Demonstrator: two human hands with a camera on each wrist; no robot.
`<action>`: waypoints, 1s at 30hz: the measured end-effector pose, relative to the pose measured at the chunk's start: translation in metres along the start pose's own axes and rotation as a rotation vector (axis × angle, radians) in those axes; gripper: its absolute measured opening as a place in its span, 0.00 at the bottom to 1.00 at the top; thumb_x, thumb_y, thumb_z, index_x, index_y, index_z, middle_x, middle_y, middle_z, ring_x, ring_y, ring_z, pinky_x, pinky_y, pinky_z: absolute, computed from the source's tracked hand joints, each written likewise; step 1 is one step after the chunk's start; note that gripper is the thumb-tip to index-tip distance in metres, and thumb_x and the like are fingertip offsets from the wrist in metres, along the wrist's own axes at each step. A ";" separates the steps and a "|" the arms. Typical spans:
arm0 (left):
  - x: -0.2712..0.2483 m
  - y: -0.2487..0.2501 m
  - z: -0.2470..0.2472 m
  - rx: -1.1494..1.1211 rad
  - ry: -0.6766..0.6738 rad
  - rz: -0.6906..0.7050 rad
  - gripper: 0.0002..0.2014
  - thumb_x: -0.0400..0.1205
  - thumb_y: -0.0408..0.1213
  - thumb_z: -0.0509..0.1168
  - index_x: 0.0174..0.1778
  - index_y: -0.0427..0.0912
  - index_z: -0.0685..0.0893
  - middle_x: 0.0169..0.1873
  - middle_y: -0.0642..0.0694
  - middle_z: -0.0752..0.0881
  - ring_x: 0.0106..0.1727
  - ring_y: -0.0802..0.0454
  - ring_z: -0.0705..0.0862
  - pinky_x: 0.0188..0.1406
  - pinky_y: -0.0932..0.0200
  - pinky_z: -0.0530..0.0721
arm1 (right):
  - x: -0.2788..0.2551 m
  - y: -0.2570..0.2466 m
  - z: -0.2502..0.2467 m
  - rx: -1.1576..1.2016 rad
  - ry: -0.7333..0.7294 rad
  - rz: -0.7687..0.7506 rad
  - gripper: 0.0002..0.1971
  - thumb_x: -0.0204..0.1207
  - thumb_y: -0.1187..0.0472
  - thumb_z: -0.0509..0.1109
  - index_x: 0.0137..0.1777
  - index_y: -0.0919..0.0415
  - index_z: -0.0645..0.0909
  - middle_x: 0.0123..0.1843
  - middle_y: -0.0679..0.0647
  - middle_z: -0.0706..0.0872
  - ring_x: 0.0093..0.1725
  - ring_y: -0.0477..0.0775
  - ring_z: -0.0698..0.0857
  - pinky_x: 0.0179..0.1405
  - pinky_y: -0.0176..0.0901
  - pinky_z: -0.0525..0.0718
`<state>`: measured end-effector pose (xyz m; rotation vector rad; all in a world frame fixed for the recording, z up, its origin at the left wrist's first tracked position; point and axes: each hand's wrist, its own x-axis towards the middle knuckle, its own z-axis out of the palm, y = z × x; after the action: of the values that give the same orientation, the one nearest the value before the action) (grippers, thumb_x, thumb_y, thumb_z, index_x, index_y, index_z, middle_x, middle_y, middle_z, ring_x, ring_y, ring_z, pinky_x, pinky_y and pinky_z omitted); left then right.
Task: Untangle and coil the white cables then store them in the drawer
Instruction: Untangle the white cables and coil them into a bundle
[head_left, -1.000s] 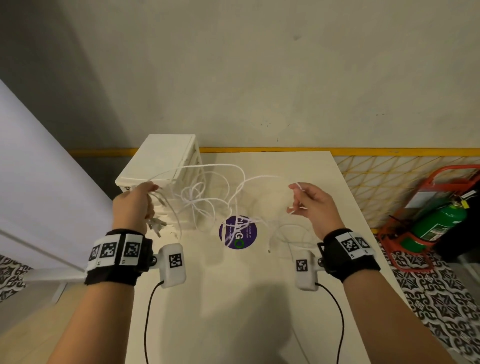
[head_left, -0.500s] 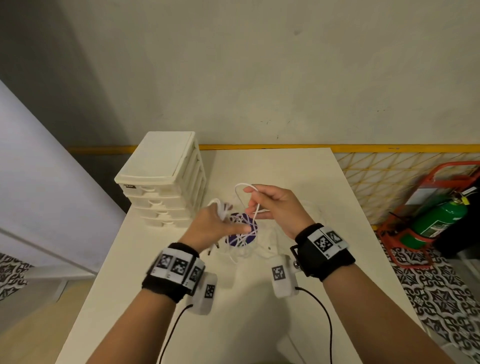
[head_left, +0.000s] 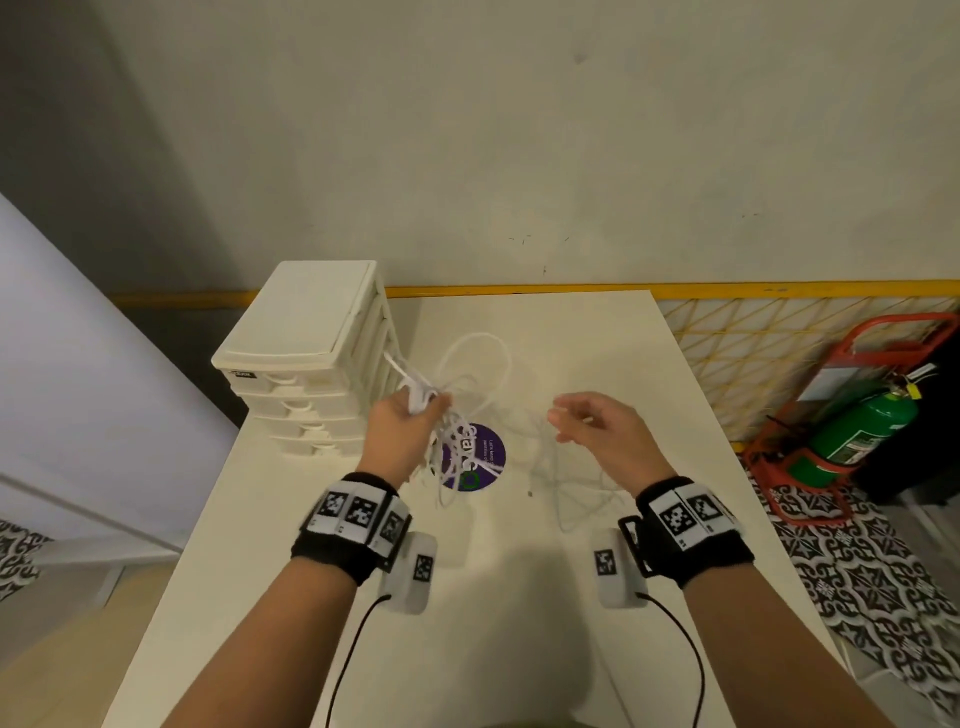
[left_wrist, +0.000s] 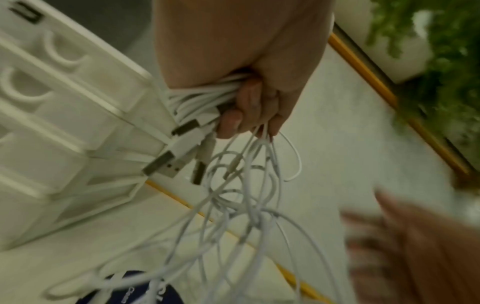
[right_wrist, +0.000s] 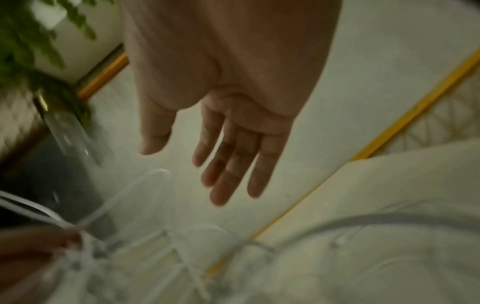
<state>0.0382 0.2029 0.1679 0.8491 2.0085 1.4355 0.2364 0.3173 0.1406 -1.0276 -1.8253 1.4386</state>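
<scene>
My left hand (head_left: 410, 415) grips a bundle of white cables (head_left: 467, 374) above the table, next to the white drawer unit (head_left: 311, 358). In the left wrist view the fingers (left_wrist: 249, 107) curl round the cables (left_wrist: 233, 201), and several USB plugs (left_wrist: 166, 166) stick out beside them while tangled loops hang below. My right hand (head_left: 582, 421) hovers to the right with fingers relaxed and holds nothing; the right wrist view shows its fingers (right_wrist: 233, 164) straight. Blurred cable loops (right_wrist: 161, 242) trail under it. All drawers look closed.
A purple round sticker (head_left: 474, 457) lies on the white table (head_left: 519, 623) under the cables. The wall and a yellow strip (head_left: 675, 288) run behind the table. A green fire extinguisher (head_left: 857, 426) in a red stand sits on the floor at the right.
The hands met over the sticker, then parted. The right hand let go of the cable and moved right; the left hand lifted the bundle toward the drawer unit.
</scene>
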 end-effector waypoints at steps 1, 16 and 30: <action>0.003 0.001 -0.007 -0.027 0.059 -0.011 0.08 0.81 0.34 0.68 0.35 0.41 0.83 0.25 0.49 0.82 0.18 0.65 0.79 0.17 0.70 0.75 | -0.001 0.011 -0.004 -0.094 -0.066 0.057 0.13 0.70 0.50 0.75 0.50 0.55 0.86 0.47 0.52 0.89 0.45 0.52 0.88 0.53 0.43 0.82; 0.029 0.013 -0.102 -0.067 0.493 0.007 0.08 0.79 0.40 0.68 0.37 0.42 0.82 0.30 0.46 0.79 0.36 0.46 0.79 0.43 0.45 0.85 | -0.006 0.096 -0.027 -1.044 -0.100 0.223 0.10 0.79 0.50 0.62 0.48 0.51 0.83 0.46 0.52 0.87 0.52 0.57 0.84 0.51 0.44 0.79; 0.030 0.014 -0.088 0.035 0.476 0.106 0.17 0.81 0.42 0.66 0.45 0.27 0.82 0.36 0.32 0.84 0.35 0.44 0.79 0.44 0.42 0.85 | 0.014 -0.052 -0.013 0.011 0.252 -0.294 0.11 0.82 0.60 0.63 0.59 0.49 0.83 0.34 0.52 0.82 0.30 0.48 0.80 0.33 0.32 0.77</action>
<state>-0.0422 0.1737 0.2058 0.6807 2.3648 1.7997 0.2288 0.3304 0.1943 -0.8502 -1.7000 1.0923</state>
